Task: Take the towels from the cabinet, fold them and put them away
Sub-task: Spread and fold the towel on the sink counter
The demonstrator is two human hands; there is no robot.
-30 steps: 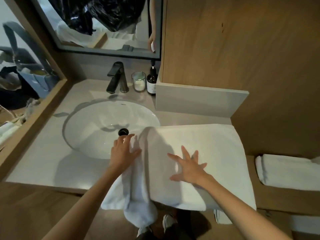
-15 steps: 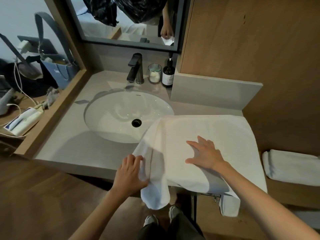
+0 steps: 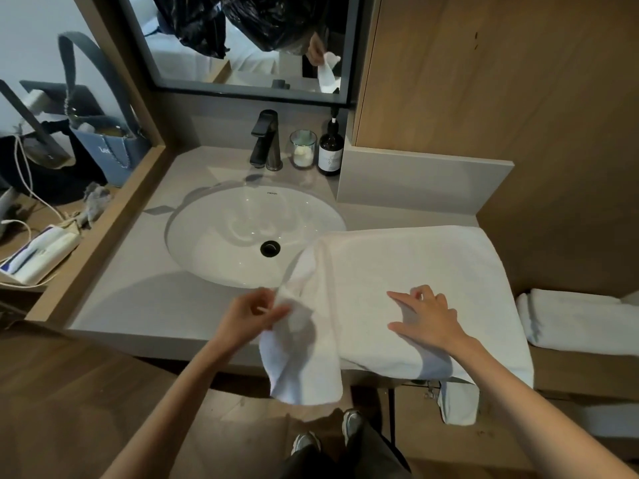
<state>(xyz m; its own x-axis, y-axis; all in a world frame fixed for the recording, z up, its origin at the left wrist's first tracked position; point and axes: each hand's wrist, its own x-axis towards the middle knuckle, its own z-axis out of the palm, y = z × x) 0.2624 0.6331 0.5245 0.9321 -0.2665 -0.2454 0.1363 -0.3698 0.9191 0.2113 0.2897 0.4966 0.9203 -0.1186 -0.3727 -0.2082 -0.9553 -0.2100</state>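
Two hands (image 3: 250, 318) (image 3: 428, 314) at towel (image 3: 408, 271) edge

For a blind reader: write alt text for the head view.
A person's left hand pinches the hanging edge of a white towel spread on a bathroom counter beside the sink, while the right hand rests on it. A folded towel lies at right.
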